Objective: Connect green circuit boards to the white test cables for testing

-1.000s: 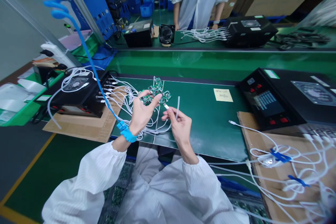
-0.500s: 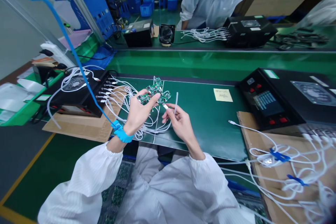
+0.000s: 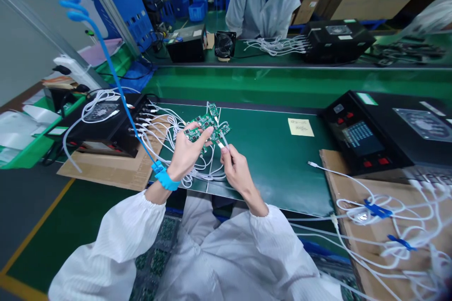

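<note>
My left hand (image 3: 189, 150) is closed on several green circuit boards (image 3: 205, 122), thumb across their top. A blue wrist strap (image 3: 165, 176) with a coiled cord sits on my left wrist. My right hand (image 3: 237, 167) pinches the plug of a white USB cable (image 3: 222, 146) between thumb and fingers. The plug's tip is at the lower right edge of the boards; I cannot tell whether it is seated in a socket. White cables (image 3: 201, 171) lie loosely on the green mat beneath both hands.
A black box (image 3: 116, 127) with cable ports stands at left on cardboard (image 3: 106, 169). At right are another black box (image 3: 374, 136) with a screen and bundled white cables (image 3: 381, 211). A yellow note (image 3: 301, 127) lies on the mat (image 3: 268, 150). Across the bench, a person (image 3: 261, 4) in white.
My right hand's fingers have closed more tightly around the plug, and the hand has shifted slightly down. The left hand stays nearly still with the boards. The person across has moved left.
</note>
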`<state>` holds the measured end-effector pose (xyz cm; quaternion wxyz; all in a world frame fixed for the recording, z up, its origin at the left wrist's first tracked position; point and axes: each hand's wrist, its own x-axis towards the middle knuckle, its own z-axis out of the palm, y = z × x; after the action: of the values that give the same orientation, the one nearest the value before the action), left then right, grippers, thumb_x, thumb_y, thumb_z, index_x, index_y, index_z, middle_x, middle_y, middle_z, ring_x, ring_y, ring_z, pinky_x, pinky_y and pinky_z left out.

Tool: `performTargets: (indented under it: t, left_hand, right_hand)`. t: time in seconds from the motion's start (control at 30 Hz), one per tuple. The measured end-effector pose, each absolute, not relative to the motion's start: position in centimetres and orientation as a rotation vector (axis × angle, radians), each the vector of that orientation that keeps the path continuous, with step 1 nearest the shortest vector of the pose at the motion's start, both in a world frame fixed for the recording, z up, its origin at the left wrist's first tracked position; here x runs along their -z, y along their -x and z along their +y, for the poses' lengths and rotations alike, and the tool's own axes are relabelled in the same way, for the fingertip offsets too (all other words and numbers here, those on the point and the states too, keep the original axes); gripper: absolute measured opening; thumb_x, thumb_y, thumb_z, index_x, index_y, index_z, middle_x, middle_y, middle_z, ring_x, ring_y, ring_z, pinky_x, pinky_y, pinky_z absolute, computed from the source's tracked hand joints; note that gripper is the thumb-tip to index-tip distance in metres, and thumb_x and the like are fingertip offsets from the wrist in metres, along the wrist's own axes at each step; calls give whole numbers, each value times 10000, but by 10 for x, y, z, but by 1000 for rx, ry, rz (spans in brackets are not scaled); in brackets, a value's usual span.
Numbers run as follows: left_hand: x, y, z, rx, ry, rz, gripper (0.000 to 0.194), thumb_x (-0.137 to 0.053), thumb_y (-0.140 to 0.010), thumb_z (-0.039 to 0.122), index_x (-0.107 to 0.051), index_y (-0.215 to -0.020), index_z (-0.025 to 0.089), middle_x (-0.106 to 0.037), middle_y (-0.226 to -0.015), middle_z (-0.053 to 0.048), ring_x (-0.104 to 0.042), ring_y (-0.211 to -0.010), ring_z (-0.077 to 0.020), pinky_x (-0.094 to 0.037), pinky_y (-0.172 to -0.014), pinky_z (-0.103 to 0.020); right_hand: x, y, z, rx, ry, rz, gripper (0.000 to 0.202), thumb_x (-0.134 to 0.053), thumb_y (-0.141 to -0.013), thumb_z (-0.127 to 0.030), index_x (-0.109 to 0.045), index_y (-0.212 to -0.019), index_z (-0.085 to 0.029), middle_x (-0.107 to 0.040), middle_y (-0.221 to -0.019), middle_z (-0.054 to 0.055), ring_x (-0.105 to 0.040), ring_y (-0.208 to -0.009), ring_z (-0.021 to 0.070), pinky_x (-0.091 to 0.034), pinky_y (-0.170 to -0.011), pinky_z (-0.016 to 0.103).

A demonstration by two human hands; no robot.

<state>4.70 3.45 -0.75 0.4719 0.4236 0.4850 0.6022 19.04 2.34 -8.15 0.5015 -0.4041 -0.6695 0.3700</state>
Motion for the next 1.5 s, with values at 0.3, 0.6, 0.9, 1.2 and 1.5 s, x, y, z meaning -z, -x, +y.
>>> performTargets:
  t: [0.3,0.6,0.9,1.2,1.5]
  left_hand:
    - [8,-47,31,-1455,-1039,1180,369,-880,-757,437,-638,-838,170,-572,-811,2,-621,-784,-128,-617,-760,-272]
    - [13,-46,34,-1452,-1086,1244,405,-879,-744,485,-629,-817,175,-573,-781,5,-611,-747,-123,-623,-748,-265]
    - [13,-43,40,-1465,-1422,1390,373,-756,-860,553,-676,-817,191,-629,-794,-37,-649,-747,-181,-581,-700,-301]
    - [4,-44,37,-1536,-1388,1411,393,-815,-821,524,-693,-1036,219,-646,-807,-25,-589,-620,-138,-455,-524,-256]
    - [1,-44,42,-1580,-1509,1413,354,-752,-892,494,-634,-1067,209,-668,-733,14,-606,-504,-111,-485,-463,-232]
  right_hand:
    - [81,-188,23,-925,984,-1629,359,-366,-1079,-463,-422,-797,-248,-485,-672,-34,-422,-574,124,-340,-580,270]
    - [94,-189,26,-1040,980,-1566,391,-399,-1063,-539,-477,-822,-242,-521,-704,-28,-458,-588,124,-360,-569,262]
    - [95,-203,24,-1052,1058,-1299,450,-442,-1045,-566,-687,-1119,-196,-687,-922,44,-648,-843,170,-512,-819,312]
    - [72,-200,31,-868,1065,-1102,376,-488,-1040,-480,-750,-1014,-212,-609,-791,10,-577,-709,135,-493,-718,298]
    - [61,-199,38,-857,944,-1036,269,-639,-982,-398,-661,-1184,-222,-705,-835,1,-679,-710,133,-572,-720,299]
